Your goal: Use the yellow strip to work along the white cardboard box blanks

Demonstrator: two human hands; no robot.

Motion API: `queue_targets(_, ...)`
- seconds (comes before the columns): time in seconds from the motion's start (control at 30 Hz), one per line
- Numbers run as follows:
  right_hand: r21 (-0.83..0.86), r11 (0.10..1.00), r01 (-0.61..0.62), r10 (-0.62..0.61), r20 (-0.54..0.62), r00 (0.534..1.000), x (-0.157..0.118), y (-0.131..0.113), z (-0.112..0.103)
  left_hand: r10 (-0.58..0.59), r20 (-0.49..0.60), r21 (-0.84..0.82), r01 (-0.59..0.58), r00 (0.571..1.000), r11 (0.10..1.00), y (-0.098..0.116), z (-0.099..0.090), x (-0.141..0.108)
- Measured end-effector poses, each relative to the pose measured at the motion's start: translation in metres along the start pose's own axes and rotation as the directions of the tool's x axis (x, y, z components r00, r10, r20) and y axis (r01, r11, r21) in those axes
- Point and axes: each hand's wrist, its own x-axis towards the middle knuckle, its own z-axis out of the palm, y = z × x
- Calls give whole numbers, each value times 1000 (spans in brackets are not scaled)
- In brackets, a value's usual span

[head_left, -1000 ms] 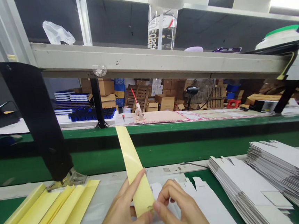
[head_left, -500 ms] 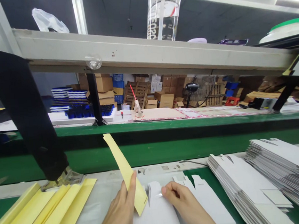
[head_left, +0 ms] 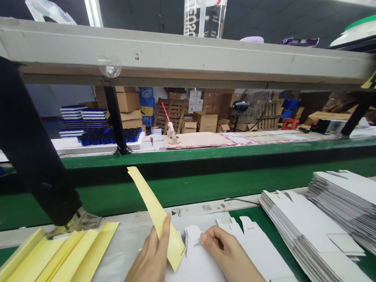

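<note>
Head view: left hand (head_left: 150, 271) pinches yellow backing strip (head_left: 155, 214), now peeled up and swung left off the flat white carton (head_left: 202, 267) on the table (head_left: 130, 238), while right hand (head_left: 231, 260) has shifted to a fingertip grip on the exposed tape edge.

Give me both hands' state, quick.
Left hand: closed on the yellow strip, fingers pinching it.
Right hand: fingers pinched on a small clear piece at the white carton blank.
</note>
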Motion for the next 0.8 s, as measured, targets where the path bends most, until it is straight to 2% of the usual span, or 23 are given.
queue_targets(0.27,-43,999,0,0,-4,1000,-1,2,2,-24,10,10,24,1000,1000,-4,5,0)
queue_targets(0.57,-118,993,11,-18,-59,998,-2,2,3,-35,50,29,34,998,999,5,-4,-2)
queue_targets(0.8,-247,969,25,-53,-106,993,-2,-3,7,-38,6,55,38,999,998,-4,8,0)
